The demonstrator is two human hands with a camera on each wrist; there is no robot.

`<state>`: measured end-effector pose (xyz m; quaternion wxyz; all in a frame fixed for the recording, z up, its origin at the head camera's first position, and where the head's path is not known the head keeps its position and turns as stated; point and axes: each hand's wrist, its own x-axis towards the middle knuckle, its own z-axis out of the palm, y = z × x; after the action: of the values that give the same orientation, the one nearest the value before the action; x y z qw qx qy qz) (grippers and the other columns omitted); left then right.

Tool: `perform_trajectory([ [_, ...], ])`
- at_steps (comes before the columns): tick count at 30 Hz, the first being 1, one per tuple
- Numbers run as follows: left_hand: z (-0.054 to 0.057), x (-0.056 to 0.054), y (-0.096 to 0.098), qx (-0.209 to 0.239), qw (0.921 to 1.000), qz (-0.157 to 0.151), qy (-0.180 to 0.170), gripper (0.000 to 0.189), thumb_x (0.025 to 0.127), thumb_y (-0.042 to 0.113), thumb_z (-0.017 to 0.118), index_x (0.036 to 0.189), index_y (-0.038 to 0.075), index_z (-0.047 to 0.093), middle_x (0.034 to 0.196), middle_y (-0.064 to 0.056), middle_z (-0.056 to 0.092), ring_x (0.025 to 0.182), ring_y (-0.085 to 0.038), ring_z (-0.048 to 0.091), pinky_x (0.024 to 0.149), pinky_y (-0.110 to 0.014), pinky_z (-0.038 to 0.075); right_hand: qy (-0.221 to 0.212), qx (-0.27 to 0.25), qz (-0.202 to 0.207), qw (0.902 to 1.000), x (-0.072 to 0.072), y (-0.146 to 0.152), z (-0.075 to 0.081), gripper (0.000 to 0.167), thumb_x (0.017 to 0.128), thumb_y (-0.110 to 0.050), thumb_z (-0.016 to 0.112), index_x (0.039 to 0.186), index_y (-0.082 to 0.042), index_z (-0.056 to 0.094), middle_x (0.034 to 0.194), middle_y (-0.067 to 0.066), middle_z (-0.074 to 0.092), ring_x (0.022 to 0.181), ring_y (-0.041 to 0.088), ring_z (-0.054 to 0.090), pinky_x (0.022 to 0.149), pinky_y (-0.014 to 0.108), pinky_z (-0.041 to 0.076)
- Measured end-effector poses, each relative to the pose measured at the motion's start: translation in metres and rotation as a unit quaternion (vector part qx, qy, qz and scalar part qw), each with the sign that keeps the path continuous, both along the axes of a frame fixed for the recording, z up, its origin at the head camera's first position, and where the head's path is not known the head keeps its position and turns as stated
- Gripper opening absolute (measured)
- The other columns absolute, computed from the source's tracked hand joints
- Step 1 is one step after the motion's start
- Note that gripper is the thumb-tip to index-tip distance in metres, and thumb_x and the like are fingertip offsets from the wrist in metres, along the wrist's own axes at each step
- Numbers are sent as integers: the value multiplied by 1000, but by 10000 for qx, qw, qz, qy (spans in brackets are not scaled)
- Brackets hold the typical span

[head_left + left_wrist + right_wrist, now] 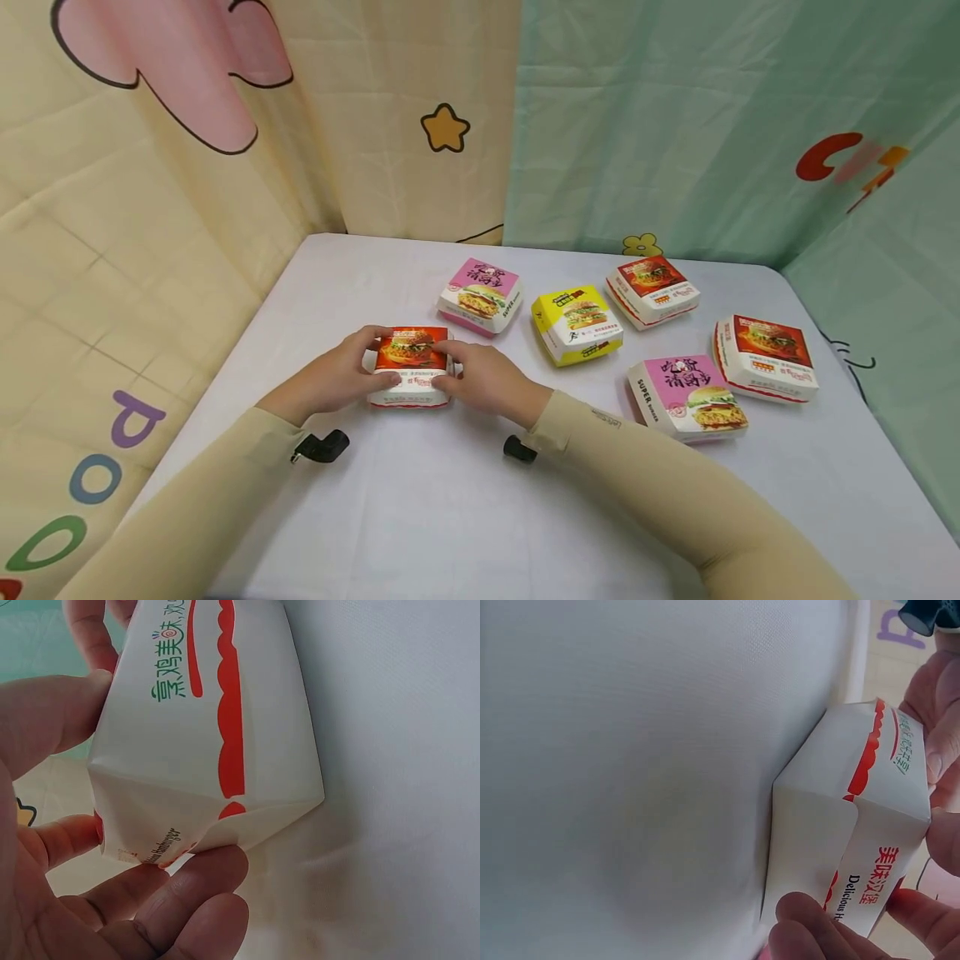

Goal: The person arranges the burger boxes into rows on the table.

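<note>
A red-and-white burger box (pixel 411 354) sits on the white table, left of its middle, with a burger picture on its lid. My left hand (pixel 341 375) holds its left side, thumb at the near top edge and fingers along the side and far corner. On the opposite side my right hand (pixel 483 375) grips it the same way. The left wrist view shows the box's white front wall (pixel 172 735) with a red scalloped band, fingertips touching the side flap. Seen from the right wrist, the box (pixel 817 840) looks closed, its base down on the cloth.
Behind stands a pink burger box (pixel 480 296). To the right are a yellow one (pixel 577 325), a red one at the back (pixel 652 290), another red one (pixel 765 357) and a second pink one (pixel 688 398). Printed curtains (pixel 420 192) border the table's back and sides.
</note>
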<state>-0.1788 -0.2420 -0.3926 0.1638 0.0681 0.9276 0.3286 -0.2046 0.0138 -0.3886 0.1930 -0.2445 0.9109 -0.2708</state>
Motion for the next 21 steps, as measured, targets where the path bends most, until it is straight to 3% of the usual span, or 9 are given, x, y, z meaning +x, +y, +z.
perform_trajectory([
  [6,0,-1,12,8,10000,-50,-34,85,96,47,74,160,12,31,155,-23,44,114,-30,70,104,-53,55,-27,143,-112,9998,4,12,1,64,101,-39,71,159,-25,48,139,3,66,108,20,58,86,34,51],
  [21,-4,-4,30,22,10000,-88,14,86,95,49,76,161,15,33,154,-19,45,107,-24,70,100,-49,57,-22,171,-237,9996,6,31,1,64,101,-38,71,160,-27,47,155,5,58,113,23,58,82,34,51],
])
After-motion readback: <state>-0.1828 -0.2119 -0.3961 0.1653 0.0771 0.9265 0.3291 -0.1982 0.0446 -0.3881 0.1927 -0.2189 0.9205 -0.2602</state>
